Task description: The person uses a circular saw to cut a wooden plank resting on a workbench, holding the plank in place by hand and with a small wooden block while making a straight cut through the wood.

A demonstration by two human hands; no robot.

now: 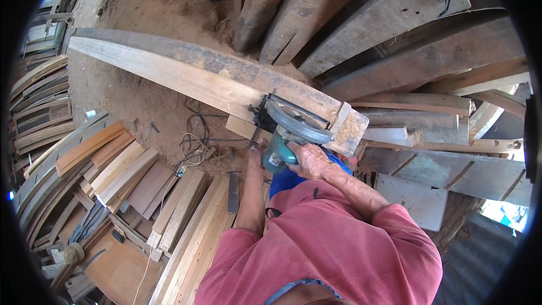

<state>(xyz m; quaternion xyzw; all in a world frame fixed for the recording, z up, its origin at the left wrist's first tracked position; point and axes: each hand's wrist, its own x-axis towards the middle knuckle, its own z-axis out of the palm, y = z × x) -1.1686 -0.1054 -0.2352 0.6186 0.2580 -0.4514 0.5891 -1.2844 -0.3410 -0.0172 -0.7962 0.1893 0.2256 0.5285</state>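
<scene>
A teal circular saw (278, 151) with a curved metal guard rests on a pale plank (169, 76). My right hand (310, 161) is wrapped round the saw's rear handle. Low beside the saw's left side, my left hand (258, 153) is closed at the end of a dark guide bar (255, 135) that sticks out from the base; the saw body partly hides its fingers. Under and behind the plank lies a thick, weathered beam (226, 63). The blade is hidden by the guard and base.
Heavy timbers (293, 11) lean at the far right. Stacked boards (121, 169) fill the left side. A loosely coiled cord (195, 144) lies on the sawdust-covered floor (141, 17) near the plank. Sawdust (353, 130) covers the beam's right end.
</scene>
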